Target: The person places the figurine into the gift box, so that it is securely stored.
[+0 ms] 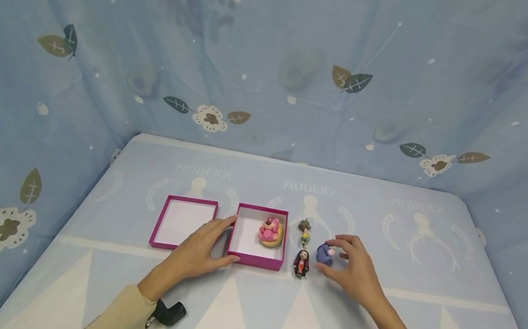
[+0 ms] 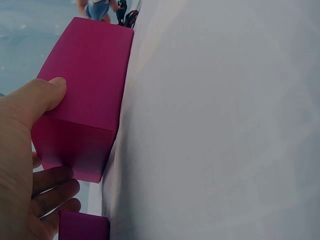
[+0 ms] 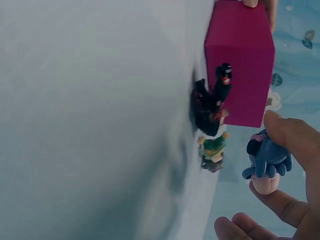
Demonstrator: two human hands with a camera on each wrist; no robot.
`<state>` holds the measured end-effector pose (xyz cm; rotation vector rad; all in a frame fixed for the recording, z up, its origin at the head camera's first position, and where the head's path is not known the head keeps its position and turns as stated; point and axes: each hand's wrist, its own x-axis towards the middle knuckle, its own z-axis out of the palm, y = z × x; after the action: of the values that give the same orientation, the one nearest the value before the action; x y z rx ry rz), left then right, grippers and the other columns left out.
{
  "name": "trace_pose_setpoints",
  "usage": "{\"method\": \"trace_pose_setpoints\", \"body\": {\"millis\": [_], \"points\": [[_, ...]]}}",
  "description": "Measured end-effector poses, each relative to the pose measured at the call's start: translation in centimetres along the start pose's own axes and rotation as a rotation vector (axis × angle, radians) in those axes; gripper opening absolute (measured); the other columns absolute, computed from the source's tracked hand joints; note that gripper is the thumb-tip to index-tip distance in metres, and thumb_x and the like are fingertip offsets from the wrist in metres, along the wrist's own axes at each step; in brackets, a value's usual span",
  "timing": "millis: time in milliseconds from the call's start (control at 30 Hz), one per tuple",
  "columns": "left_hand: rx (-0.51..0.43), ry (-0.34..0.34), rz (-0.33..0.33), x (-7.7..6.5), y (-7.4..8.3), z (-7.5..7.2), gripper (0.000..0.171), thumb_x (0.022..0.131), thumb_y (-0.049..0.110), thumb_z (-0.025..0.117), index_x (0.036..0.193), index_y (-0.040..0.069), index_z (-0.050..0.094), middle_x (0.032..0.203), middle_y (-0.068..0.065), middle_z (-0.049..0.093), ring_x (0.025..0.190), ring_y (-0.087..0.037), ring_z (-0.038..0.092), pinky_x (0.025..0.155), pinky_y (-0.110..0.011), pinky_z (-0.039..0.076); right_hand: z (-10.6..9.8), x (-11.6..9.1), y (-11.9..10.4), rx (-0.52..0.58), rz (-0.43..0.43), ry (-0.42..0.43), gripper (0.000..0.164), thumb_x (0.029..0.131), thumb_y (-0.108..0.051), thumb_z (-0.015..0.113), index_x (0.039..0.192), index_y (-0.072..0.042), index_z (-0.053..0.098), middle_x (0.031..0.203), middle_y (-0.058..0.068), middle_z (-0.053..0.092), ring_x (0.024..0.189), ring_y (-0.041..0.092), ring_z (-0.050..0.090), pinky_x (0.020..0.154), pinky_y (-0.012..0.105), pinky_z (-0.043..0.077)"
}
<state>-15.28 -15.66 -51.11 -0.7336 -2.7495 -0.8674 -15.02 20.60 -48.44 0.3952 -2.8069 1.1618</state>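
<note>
My left hand (image 1: 200, 246) holds the magenta box (image 1: 254, 262) at its left side, thumb on the front wall and fingers along the side. Inside the white-lined box sits a pink bear figurine (image 1: 269, 229) with a yellow ring-like part. Between thumb and index finger, my right hand (image 1: 353, 270) pinches a blue donkey figurine (image 3: 270, 155) with a pale pink muzzle. Just left of that hand, a dark-haired figurine in black and red (image 1: 301, 263) lies on the table, below a small green and yellow figurine (image 1: 305, 236).
The shallow magenta-edged lid (image 1: 180, 248) lies inside up, left of the box and partly behind my left hand. A pale patterned cloth covers the table (image 1: 242, 324). Blue printed fabric (image 1: 279, 74) hangs around the back and sides.
</note>
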Motion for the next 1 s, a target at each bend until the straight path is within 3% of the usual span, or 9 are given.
{"method": "trace_pose_setpoints", "body": {"millis": [433,733,1000], "points": [[-0.006,-0.027,-0.010,0.0,-0.1,0.0,0.089,0.079,0.046,0.079,0.150,0.012,0.038,0.143,-0.008,0.054,0.129,-0.026,0.053,0.106,-0.047,0.046,1.5,1.7,-2.8,0.036,-0.009,-0.029,0.052,0.071,-0.028,0.088,0.114,-0.007,0.068,0.125,0.011,0.055,0.108,0.030,0.062,0.090,0.045,0.056],[-0.009,-0.023,-0.004,0.0,-0.1,0.0,0.089,0.079,0.046,0.079,0.150,0.012,0.038,0.141,-0.008,0.055,0.128,-0.026,0.054,0.106,-0.047,0.046,2.9,3.4,-5.6,0.170,-0.103,-0.065,0.051,0.073,-0.025,0.087,0.117,-0.008,0.066,0.127,0.009,0.054,0.112,0.030,0.060,0.088,0.042,0.058],[0.000,-0.027,-0.021,-0.1,0.0,-0.2,0.090,0.078,0.045,0.080,0.150,0.012,0.038,0.141,-0.008,0.055,0.128,-0.026,0.053,0.105,-0.047,0.047,4.9,4.0,-7.2,0.196,-0.117,-0.146,0.056,0.072,-0.024,0.088,0.120,-0.005,0.066,0.126,0.007,0.054,0.112,0.021,0.060,0.088,0.029,0.057]]}}
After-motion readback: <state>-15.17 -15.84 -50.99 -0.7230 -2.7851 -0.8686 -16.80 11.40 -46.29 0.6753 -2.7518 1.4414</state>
